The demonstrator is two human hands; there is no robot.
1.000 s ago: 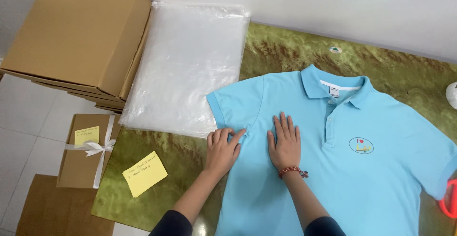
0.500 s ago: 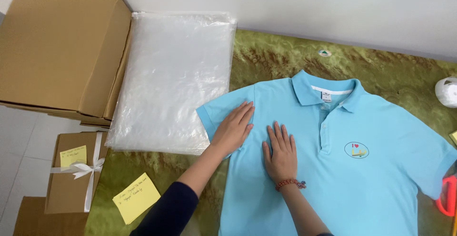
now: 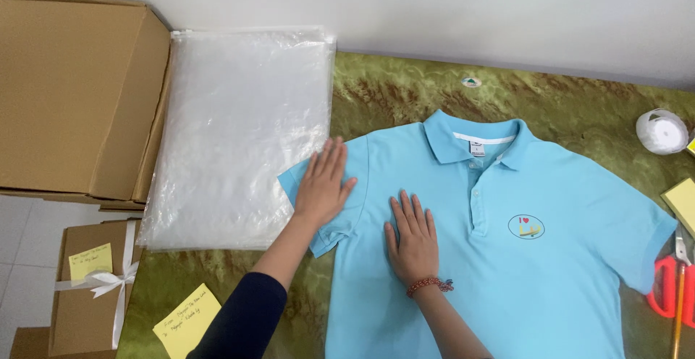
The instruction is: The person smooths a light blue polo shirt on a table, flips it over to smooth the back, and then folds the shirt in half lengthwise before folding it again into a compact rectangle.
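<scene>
Green mottled cloth [image 3: 405,98] covers the tabletop, with a pale wall running along its far edge. On it lies a light blue polo shirt [image 3: 550,272], face up, collar toward the wall, its hem cut off by the bottom of the view. My left hand [image 3: 322,185] lies flat and open on the shirt's sleeve, fingers together and pointing away from me, holding nothing; the fingertips reach the sleeve's outer edge, right where it meets a stack of clear plastic bags [image 3: 239,134]. My right hand [image 3: 413,239] is also flat, fingers spread, palm down on the chest of the shirt just beside the button placket, gripping nothing.

That sleeve slightly overlaps the bags' right edge, so I have no spare room on that side. Beyond the bags sits a large cardboard box [image 3: 72,98], touching them. Near the table's left corner lie a yellow note [image 3: 187,323] and a small box tied with white ribbon [image 3: 90,286].

Open cloth shows between collar and wall. Past the other sleeve are a tape roll [image 3: 662,131], a yellow pad [image 3: 683,201] and red scissors [image 3: 670,286], close to the cuff.
</scene>
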